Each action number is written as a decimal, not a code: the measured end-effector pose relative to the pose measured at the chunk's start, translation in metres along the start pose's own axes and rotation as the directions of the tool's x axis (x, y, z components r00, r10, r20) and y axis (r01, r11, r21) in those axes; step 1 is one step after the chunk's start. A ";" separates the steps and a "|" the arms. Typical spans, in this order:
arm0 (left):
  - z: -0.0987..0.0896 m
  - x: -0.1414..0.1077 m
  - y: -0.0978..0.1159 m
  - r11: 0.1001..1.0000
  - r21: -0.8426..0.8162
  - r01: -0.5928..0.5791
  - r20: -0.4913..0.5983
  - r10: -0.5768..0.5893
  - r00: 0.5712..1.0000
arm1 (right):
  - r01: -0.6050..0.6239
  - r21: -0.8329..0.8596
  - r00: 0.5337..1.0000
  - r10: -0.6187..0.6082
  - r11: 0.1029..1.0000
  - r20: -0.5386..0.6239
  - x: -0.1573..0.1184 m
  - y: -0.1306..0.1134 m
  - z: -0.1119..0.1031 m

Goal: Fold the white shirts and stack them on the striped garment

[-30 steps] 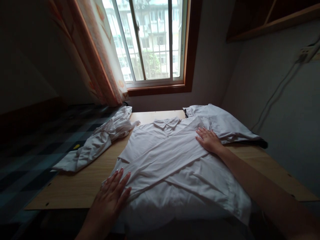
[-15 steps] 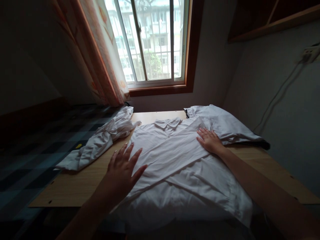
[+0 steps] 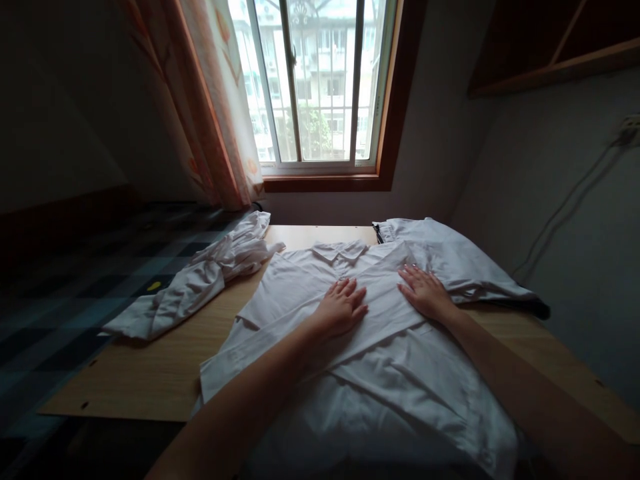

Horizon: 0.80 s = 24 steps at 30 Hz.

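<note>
A white collared shirt (image 3: 300,293) lies spread on a wooden board, its collar toward the window and its sleeves crossed over the front. My left hand (image 3: 342,307) rests flat on a sleeve near the middle of the chest, fingers stretched out. To its right, my right hand (image 3: 424,291) lies flat on the same sleeve near the shoulder, its fingers also spread. Neither hand grips the cloth. The shirt's lower end hangs toward me over the board's front edge, partly hidden by my forearms.
The wooden board (image 3: 150,373) bears a crumpled white garment (image 3: 200,280) at left and a white garment with dark edging (image 3: 465,260) at right. A checked bed cover (image 3: 50,320) lies left of it. Behind are a curtain (image 3: 200,100) and a window (image 3: 320,100).
My left hand has moved right from above the shirt's left side and come down onto the chest. My right hand stays on the sleeve. The view has shifted slightly.
</note>
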<state>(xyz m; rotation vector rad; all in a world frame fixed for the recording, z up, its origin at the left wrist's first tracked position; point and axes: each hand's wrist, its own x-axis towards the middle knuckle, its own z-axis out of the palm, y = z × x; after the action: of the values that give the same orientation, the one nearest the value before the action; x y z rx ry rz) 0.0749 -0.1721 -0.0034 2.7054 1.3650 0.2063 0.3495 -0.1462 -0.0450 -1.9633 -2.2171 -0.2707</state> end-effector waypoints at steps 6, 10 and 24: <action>-0.003 -0.003 -0.002 1.000 -0.018 0.014 0.007 -0.014 1.000 | 0.003 -0.001 1.000 -0.003 1.000 -0.002 0.000 0.000 -0.002; -0.006 -0.002 -0.001 1.000 -0.023 0.014 0.022 -0.013 1.000 | 0.015 0.008 1.000 -0.015 1.000 -0.025 -0.002 -0.001 -0.004; -0.002 0.000 -0.003 1.000 0.001 -0.005 0.003 0.005 1.000 | 0.415 0.320 0.900 -0.435 0.852 -0.008 -0.013 -0.050 -0.024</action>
<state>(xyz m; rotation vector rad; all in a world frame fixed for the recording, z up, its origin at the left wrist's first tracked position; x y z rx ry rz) 0.0720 -0.1708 -0.0015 2.7091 1.3572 0.2019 0.3016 -0.1701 -0.0265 -1.3225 -2.5320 0.0969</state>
